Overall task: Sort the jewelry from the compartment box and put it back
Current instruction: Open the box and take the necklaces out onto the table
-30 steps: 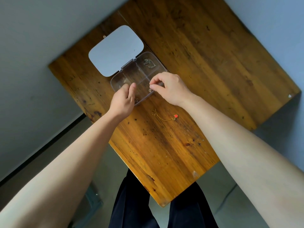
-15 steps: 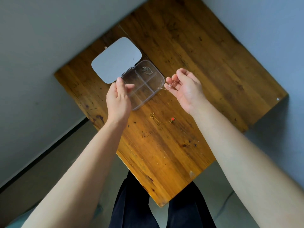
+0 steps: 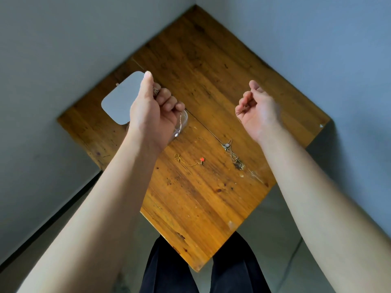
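My left hand (image 3: 154,111) is raised in a fist over the clear compartment box (image 3: 185,121) and hides most of it. It grips a thin silver chain whose small pendant (image 3: 176,134) dangles below the fingers. The box's white lid (image 3: 120,100) lies open to the left. My right hand (image 3: 257,108) is raised to the right with curled fingers, and a fine chain (image 3: 238,112) shows faintly at its fingertips. On the wooden table (image 3: 211,197) lie a gold chain with a red charm (image 3: 190,162) and a tangled silver necklace (image 3: 232,155).
The table stands in a corner between two grey walls. Its near corner points at my dark-trousered legs (image 3: 173,271). A dark seam (image 3: 203,125) runs across the tabletop between my hands.
Both hands have lifted off the box and moved apart, the left now gripping a chain with a pendant. A silver necklace now lies on the table right of the gold chain.
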